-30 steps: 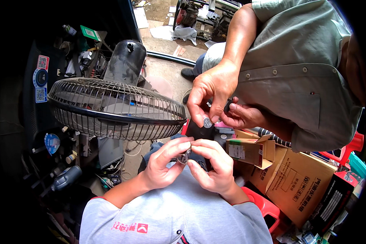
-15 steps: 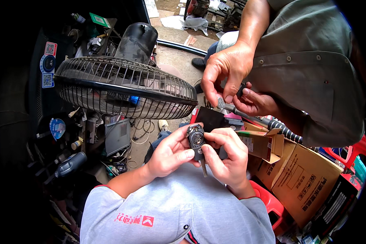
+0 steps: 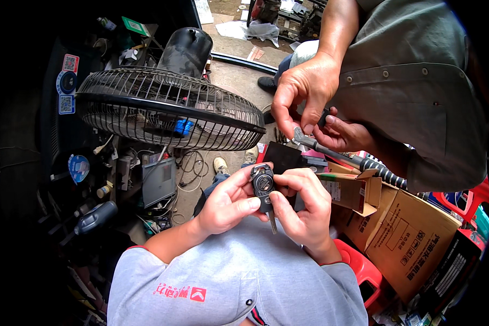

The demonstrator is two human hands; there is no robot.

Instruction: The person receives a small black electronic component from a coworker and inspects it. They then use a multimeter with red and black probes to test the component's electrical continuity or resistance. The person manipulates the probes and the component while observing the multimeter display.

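Observation:
In front of my chest I hold a black car key [image 3: 263, 187] with its casing open, a round part showing inside and the metal blade pointing down. My left hand [image 3: 225, 205] grips its left side, thumb pressed near the lower edge. My right hand [image 3: 308, 211] pinches the right side between thumb and fingers. A dark piece [image 3: 299, 203] shows behind the right fingers; its kind is unclear. Facing me, another person's hand [image 3: 308, 89] pinches a small silvery piece [image 3: 299, 133]. That person's other hand [image 3: 345, 133] holds a small black item.
A black caged fan [image 3: 171, 111] stands ahead on the left. On the right are cardboard boxes [image 3: 413, 239], a red plastic stool [image 3: 358, 266] and a ribbed black hose [image 3: 383, 171]. Cluttered shelves with a dark bottle [image 3: 96, 217] line the left. Cables [image 3: 193, 168] lie on the floor.
The fan head has turned slightly. The silvery piece in the other person's fingers has changed angle. My hands and the key stay nearly still.

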